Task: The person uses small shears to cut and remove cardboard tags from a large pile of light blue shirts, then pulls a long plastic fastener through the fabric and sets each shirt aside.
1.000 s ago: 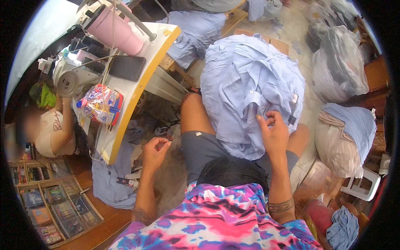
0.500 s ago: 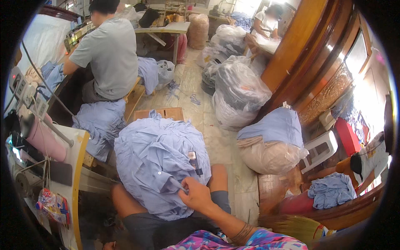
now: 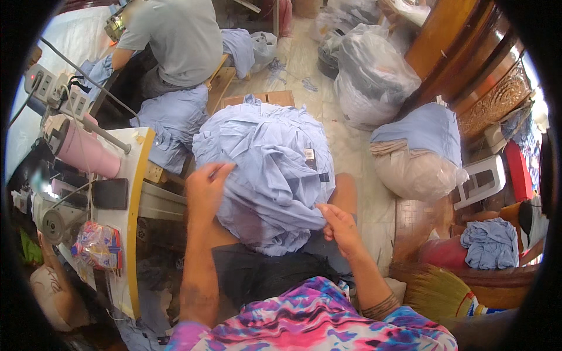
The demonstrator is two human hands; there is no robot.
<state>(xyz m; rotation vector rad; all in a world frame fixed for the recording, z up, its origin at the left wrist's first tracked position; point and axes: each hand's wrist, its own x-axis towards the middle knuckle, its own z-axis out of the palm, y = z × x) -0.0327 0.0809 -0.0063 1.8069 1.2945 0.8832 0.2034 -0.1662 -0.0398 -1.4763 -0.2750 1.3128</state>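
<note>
A big heap of light blue button shirts [image 3: 263,134] rests in front of me, between my knees. My right hand [image 3: 342,231] pinches a fold of a light blue shirt at the heap's near right side. At the left side, my left hand [image 3: 205,186] is closed, its fingertips against the cloth and slightly blurred. A small dark thing shows between its fingers, too unclear to name. A dark label with a white tag [image 3: 309,155] lies on the right of the heap.
Left stands a yellow-edged table [image 3: 143,205] with a pink tumbler [image 3: 91,149] and a phone [image 3: 111,193]. A person [image 3: 181,47] sits ahead on the left; another person [image 3: 55,292] is at lower left. Bagged clothes [image 3: 374,76], a bundle [image 3: 415,169] and a broom [image 3: 439,289] lie rightward.
My left hand has come up from the lower left to the heap's left side. My right hand still holds cloth, now further right. The view has tilted down and turned left.
</note>
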